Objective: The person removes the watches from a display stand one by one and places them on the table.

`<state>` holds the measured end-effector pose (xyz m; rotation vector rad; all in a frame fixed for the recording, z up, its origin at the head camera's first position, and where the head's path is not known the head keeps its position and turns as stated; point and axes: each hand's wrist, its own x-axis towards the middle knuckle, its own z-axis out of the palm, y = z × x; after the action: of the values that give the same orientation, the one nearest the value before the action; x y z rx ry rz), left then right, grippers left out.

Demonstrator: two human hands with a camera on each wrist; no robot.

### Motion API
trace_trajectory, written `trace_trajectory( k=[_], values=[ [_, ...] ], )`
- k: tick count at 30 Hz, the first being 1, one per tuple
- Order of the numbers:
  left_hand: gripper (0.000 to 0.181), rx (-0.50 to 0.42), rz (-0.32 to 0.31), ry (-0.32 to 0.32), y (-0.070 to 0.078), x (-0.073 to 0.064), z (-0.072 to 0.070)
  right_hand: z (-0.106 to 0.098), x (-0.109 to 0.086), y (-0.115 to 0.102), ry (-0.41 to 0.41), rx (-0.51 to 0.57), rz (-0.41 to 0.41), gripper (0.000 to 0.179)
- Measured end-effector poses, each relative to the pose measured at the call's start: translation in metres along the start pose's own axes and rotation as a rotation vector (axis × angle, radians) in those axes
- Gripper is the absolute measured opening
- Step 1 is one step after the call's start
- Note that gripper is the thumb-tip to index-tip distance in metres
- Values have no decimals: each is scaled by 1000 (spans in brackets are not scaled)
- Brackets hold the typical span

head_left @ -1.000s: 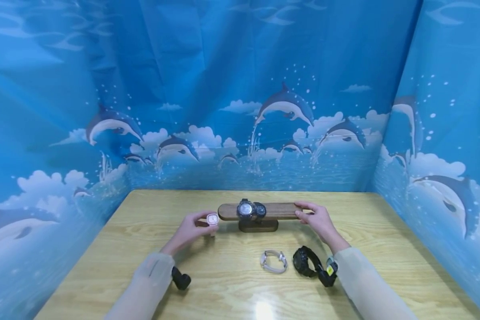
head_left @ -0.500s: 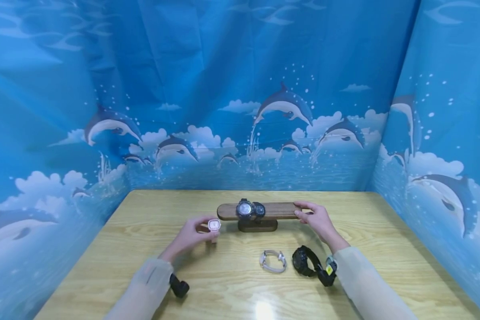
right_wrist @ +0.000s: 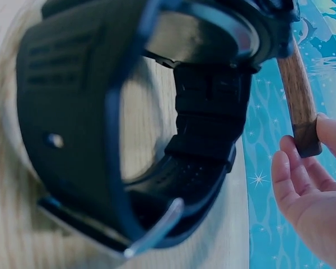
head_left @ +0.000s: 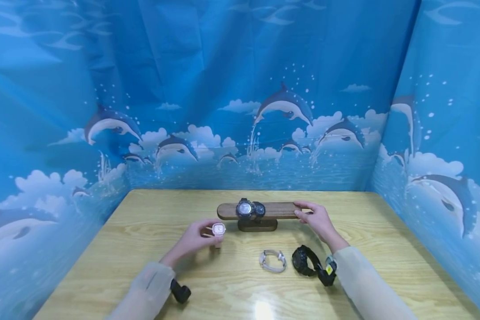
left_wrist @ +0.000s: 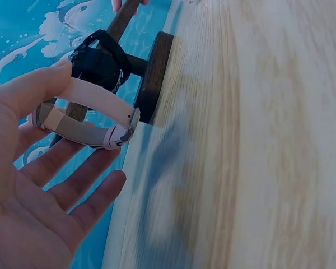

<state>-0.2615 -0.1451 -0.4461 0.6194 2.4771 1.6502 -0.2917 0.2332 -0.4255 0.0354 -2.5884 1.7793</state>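
My left hand (head_left: pixel 197 238) pinches a pale pink wristwatch (head_left: pixel 218 229) with a squarish face, off the left end of a dark wooden watch stand (head_left: pixel 280 210). Its strap is fastened in a loop, as the left wrist view shows, with the thumb on top and fingers beneath. Two dark watches hang on the stand's bar: one with a silvery dial (head_left: pixel 245 209), and beside it a smaller black watch (head_left: pixel 259 209). At the bar's right end my right hand (head_left: pixel 318 220) grips the wood between thumb and fingers.
On the table (head_left: pixel 144 218) in front of the stand lies a pale looped watch (head_left: pixel 273 261). Right of it stands a big black watch (head_left: pixel 304 261), near the right wrist's camera. A blue dolphin-print curtain (head_left: pixel 208 111) rises behind and at both sides.
My left hand has drawn the pink watch slightly down toward me, away from the bar's left end. My right hand keeps its grip on the bar.
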Motion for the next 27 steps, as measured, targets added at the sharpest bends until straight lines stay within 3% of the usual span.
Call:
trace_trajectory(
  k=[15,21,27],
  values=[
    [51,-9,19,-55,11,-6,17,0,0,-1,1,11,5,42],
    [50,29,50,-86,14,-8,26,0,1,0,1,15,9,41],
    [49,19,33,-111,18,-10,35,0,0,1,2,10,-1,41]
  ],
)
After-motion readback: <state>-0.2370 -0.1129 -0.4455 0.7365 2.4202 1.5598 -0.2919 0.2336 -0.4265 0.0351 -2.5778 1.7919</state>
